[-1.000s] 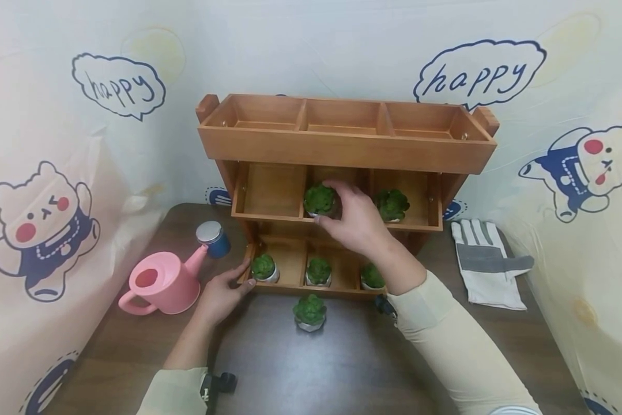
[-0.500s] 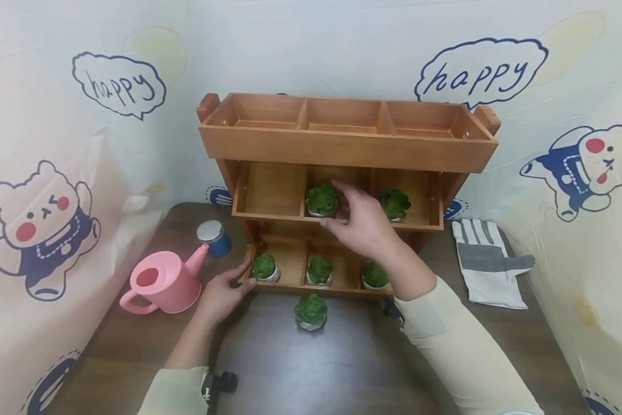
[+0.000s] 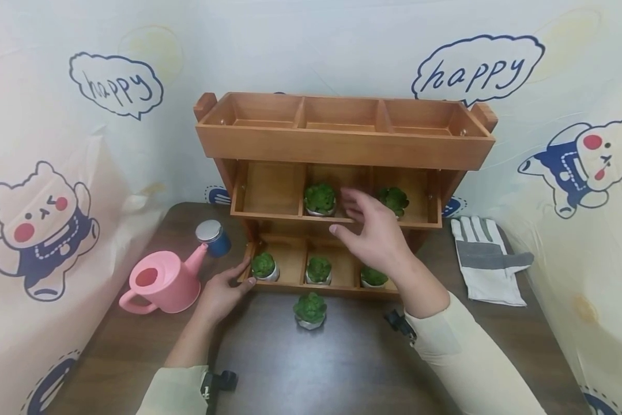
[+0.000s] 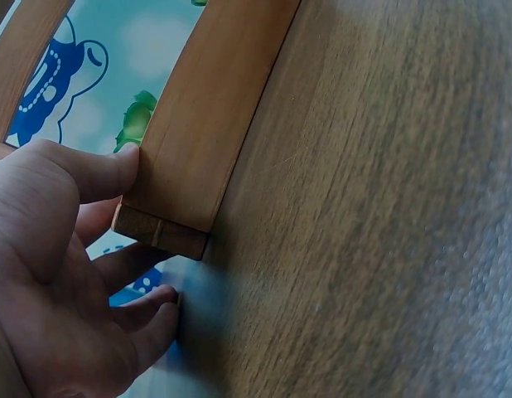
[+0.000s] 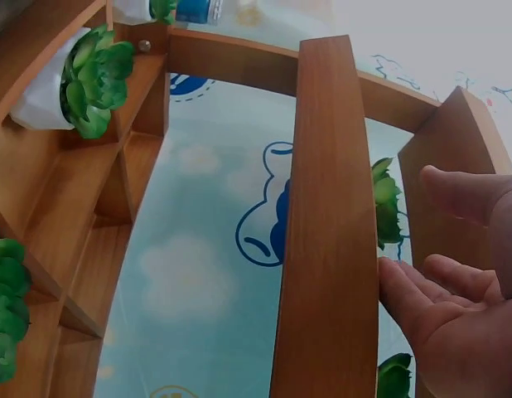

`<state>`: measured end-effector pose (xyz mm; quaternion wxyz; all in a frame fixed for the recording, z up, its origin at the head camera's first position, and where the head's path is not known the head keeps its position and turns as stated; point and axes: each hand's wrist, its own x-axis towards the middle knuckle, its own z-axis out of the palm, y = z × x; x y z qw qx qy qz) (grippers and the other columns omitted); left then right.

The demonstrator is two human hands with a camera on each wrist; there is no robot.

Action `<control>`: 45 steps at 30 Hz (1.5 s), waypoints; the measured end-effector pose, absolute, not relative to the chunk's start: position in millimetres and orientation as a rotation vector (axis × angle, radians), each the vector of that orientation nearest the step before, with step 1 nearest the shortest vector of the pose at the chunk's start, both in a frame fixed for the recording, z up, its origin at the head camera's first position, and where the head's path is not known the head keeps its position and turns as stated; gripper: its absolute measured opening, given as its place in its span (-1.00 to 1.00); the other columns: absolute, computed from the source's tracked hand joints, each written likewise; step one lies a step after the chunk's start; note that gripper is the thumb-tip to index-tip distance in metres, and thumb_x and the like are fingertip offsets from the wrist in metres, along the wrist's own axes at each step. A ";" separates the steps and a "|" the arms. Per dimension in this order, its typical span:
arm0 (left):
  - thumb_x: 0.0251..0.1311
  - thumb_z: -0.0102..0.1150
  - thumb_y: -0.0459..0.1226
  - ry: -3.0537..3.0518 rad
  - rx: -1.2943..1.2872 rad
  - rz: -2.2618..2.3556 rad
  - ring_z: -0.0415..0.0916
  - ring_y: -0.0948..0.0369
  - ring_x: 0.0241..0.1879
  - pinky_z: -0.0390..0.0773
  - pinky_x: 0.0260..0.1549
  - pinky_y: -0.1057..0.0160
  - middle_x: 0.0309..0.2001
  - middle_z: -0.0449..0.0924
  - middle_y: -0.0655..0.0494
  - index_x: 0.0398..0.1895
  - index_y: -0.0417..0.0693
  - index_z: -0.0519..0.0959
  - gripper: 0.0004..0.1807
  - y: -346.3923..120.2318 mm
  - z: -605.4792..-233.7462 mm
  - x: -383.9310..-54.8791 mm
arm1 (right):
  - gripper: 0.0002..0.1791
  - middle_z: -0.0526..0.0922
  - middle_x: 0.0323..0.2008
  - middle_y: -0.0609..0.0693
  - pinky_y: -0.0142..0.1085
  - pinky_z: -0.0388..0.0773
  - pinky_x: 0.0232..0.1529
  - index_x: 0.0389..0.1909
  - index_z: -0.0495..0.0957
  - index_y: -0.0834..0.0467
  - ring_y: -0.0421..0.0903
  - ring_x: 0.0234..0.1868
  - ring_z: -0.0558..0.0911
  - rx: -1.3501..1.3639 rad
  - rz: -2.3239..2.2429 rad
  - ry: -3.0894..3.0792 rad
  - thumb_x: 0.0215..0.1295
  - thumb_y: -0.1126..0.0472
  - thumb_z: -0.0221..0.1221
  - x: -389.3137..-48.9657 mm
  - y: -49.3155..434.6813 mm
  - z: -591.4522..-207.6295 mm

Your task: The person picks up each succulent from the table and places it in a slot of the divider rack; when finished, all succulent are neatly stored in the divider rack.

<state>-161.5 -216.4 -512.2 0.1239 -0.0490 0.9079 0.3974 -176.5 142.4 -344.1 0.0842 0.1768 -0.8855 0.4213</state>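
Observation:
A three-tier wooden planter shelf point(image 3: 342, 144) stands at the back of the table. My left hand point(image 3: 221, 297) grips the left end of its lowest tier; in the left wrist view the thumb point(image 4: 115, 172) lies against the front board. A potted succulent point(image 3: 320, 199) sits in the middle tier's centre compartment. Just right of it, my right hand point(image 3: 375, 236) hovers at the board with fingers relaxed and holding nothing. Another succulent point(image 3: 394, 202) sits in the right compartment, partly behind that hand. The lowest tier bears a succulent point(image 3: 263, 266) in each compartment.
One more succulent point(image 3: 310, 310) stands on the table point(image 3: 311, 374) before the shelf. A pink watering can point(image 3: 168, 285) and a blue jar with a silver lid point(image 3: 213, 238) are at left. A white and grey glove point(image 3: 489, 262) lies at right.
My right hand has let go of the succulent in the centre compartment and drawn back to the right, its fingers spreading. The left hand has stayed on the shelf's end.

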 end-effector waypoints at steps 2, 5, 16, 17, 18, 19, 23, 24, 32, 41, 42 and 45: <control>0.32 0.23 0.24 2.649 -0.139 1.158 0.16 -0.28 0.52 0.17 0.33 -0.51 0.55 0.25 -0.17 0.57 0.45 0.29 -0.23 -216.0 -512.0 -161.8 | -0.25 0.57 0.30 0.10 -0.16 0.61 0.22 0.46 0.38 0.14 0.02 0.22 0.66 0.545 1.275 -2.601 0.31 0.10 0.42 -174.1 143.8 -344.8; 0.33 0.23 0.23 2.651 -0.137 1.159 0.16 -0.29 0.51 0.17 0.32 -0.51 0.54 0.26 -0.18 0.57 0.43 0.30 -0.24 -215.2 -512.1 -162.2 | -0.30 0.61 0.26 0.08 -0.18 0.62 0.21 0.42 0.43 0.13 0.01 0.18 0.68 0.561 1.295 -2.538 0.30 0.13 0.43 -170.1 146.2 -346.1; 0.31 0.20 0.28 2.650 -0.149 1.164 0.16 -0.27 0.52 0.18 0.33 -0.50 0.55 0.26 -0.14 0.57 0.47 0.29 -0.23 -216.7 -512.3 -160.9 | -0.37 0.69 0.14 0.05 -0.22 0.64 0.17 0.34 0.50 0.13 -0.08 0.12 0.69 0.588 1.371 -2.458 0.26 0.22 0.46 -153.0 151.7 -356.5; 0.31 0.20 0.28 2.651 -0.148 1.165 0.16 -0.27 0.52 0.18 0.33 -0.50 0.55 0.26 -0.14 0.57 0.46 0.29 -0.22 -217.0 -512.7 -160.7 | -0.37 0.69 0.14 0.03 -0.22 0.65 0.17 0.34 0.50 0.13 -0.09 0.12 0.68 0.587 1.377 -2.459 0.26 0.22 0.46 -151.2 151.7 -358.1; 0.31 0.20 0.29 2.649 -0.147 1.166 0.16 -0.27 0.52 0.19 0.32 -0.50 0.55 0.25 -0.14 0.57 0.46 0.28 -0.22 -217.0 -512.9 -160.7 | -0.37 0.68 0.14 0.01 -0.22 0.65 0.16 0.33 0.51 0.14 -0.09 0.13 0.68 0.584 1.383 -2.461 0.25 0.23 0.46 -149.4 151.6 -359.8; 0.31 0.20 0.29 2.651 -0.145 1.167 0.17 -0.27 0.52 0.19 0.33 -0.49 0.55 0.26 -0.14 0.57 0.46 0.28 -0.22 -217.1 -513.2 -160.6 | -0.37 0.68 0.14 -0.01 -0.22 0.65 0.16 0.33 0.51 0.14 -0.11 0.12 0.68 0.577 1.387 -2.465 0.25 0.22 0.47 -147.7 151.5 -361.6; 0.31 0.20 0.29 2.660 -0.135 1.168 0.18 -0.27 0.51 0.20 0.32 -0.49 0.54 0.27 -0.14 0.58 0.44 0.29 -0.21 -217.9 -513.4 -160.3 | -0.38 0.68 0.13 -0.09 -0.24 0.65 0.14 0.31 0.53 0.14 -0.13 0.11 0.68 0.567 1.397 -2.468 0.23 0.23 0.48 -142.6 151.0 -368.6; 0.31 0.20 0.29 2.661 -0.134 1.170 0.18 -0.27 0.51 0.21 0.32 -0.49 0.54 0.27 -0.14 0.57 0.43 0.29 -0.21 -217.9 -513.3 -160.2 | -0.39 0.69 0.13 -0.09 -0.25 0.65 0.14 0.31 0.54 0.12 -0.13 0.10 0.68 0.566 1.397 -2.468 0.23 0.24 0.48 -141.6 150.9 -370.1; 0.31 0.21 0.28 2.659 -0.134 1.183 0.19 -0.27 0.51 0.21 0.31 -0.50 0.54 0.27 -0.14 0.57 0.44 0.30 -0.22 -217.5 -512.5 -158.7 | -0.40 0.69 0.11 -0.11 -0.27 0.66 0.12 0.29 0.55 0.07 -0.15 0.08 0.69 0.587 1.420 -2.479 0.22 0.25 0.49 -132.9 149.3 -381.4; 0.32 0.20 0.26 2.656 -0.142 1.185 0.17 -0.28 0.51 0.20 0.32 -0.50 0.54 0.26 -0.16 0.57 0.45 0.30 -0.24 -214.6 -510.2 -157.2 | -0.39 0.70 0.12 -0.09 -0.29 0.67 0.10 0.28 0.55 0.10 -0.11 0.09 0.70 0.647 1.378 -2.528 0.21 0.22 0.50 -126.5 145.2 -400.8; 0.32 0.20 0.26 2.655 -0.143 1.186 0.17 -0.28 0.51 0.20 0.32 -0.50 0.54 0.26 -0.16 0.57 0.45 0.30 -0.24 -214.3 -510.0 -157.1 | -0.38 0.70 0.12 -0.09 -0.29 0.67 0.10 0.28 0.55 0.10 -0.10 0.09 0.71 0.649 1.370 -2.534 0.20 0.21 0.51 -125.8 145.1 -403.1; 0.32 0.21 0.27 2.645 -0.151 1.186 0.16 -0.28 0.52 0.19 0.31 -0.51 0.55 0.25 -0.15 0.57 0.47 0.29 -0.23 -215.1 -510.1 -157.2 | -0.38 0.70 0.11 -0.08 -0.26 0.68 0.08 0.27 0.55 0.11 -0.04 0.08 0.72 0.651 1.349 -2.551 0.19 0.20 0.51 -123.5 144.9 -410.4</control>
